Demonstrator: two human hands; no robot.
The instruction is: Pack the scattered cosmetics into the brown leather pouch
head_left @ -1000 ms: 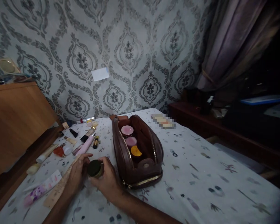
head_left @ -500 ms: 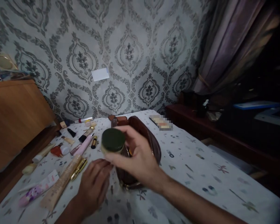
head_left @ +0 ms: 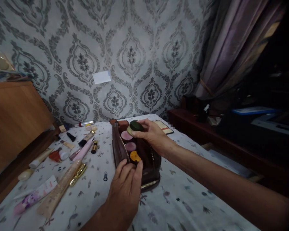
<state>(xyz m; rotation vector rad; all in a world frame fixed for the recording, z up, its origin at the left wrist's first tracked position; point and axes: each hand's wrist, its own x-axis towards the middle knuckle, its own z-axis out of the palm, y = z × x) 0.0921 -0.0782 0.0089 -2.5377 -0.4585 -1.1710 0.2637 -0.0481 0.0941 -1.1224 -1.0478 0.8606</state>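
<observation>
My right hand (head_left: pixel 154 134) grips a round jar (head_left: pixel 132 129) with a dark green lid, tilted over the far part of an open brown zippered cosmetic bag (head_left: pixel 116 141). Inside the bag lie two round pink containers, one pink pot (head_left: pixel 126 135) near the jar and a mauve one (head_left: pixel 130 147) below it. Closer to me in the bag is a yellow-orange round item (head_left: pixel 135 156). My left hand (head_left: pixel 126 183) has its fingers over the bag's near left rim, holding it. The fingertips partly cover the zip.
On the patterned sheet at left lie several cosmetics: a beige tube (head_left: pixel 60 189), a gold tube (head_left: pixel 78 175), a purple-and-white tube (head_left: pixel 36 195) and a pink tube (head_left: pixel 84 149). A flat palette (head_left: pixel 164 127) is behind the bag. A wooden cabinet (head_left: pixel 16 118) stands at left.
My right hand has carried the jar away from me and to the right, over the bag. My left hand has moved right onto the bag's rim. The bag's inside now shows.
</observation>
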